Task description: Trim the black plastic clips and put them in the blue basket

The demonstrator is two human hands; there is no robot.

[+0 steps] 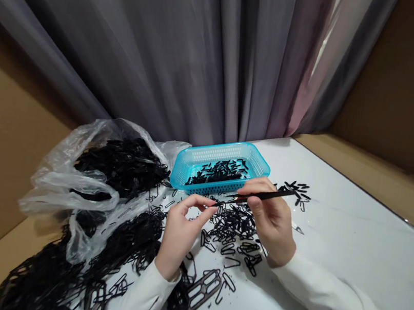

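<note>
Black tweezers (pixel 276 195) lie in the grip of my right hand (pixel 274 230), their tips pointing left. My left hand (pixel 181 231) pinches a small black part (pixel 217 204) between thumb and fingertips, close to the tweezer tips. The exact shape of that part is too small to make out. Below both hands spreads a pile of small black loop-shaped pieces (pixel 233 224) on the white table (pixel 350 259). Just behind the hands stands a blue plastic basket (pixel 223 149) with many small black pieces inside.
At the left, a clear plastic bag (pixel 60 169) spills a heap of black pieces (pixel 123 166) toward the front edge. A black slotted frame (pixel 195 298) lies near my left wrist. Several black pieces (pixel 299 189) sit at the right. A grey curtain (pixel 169 40) hangs behind.
</note>
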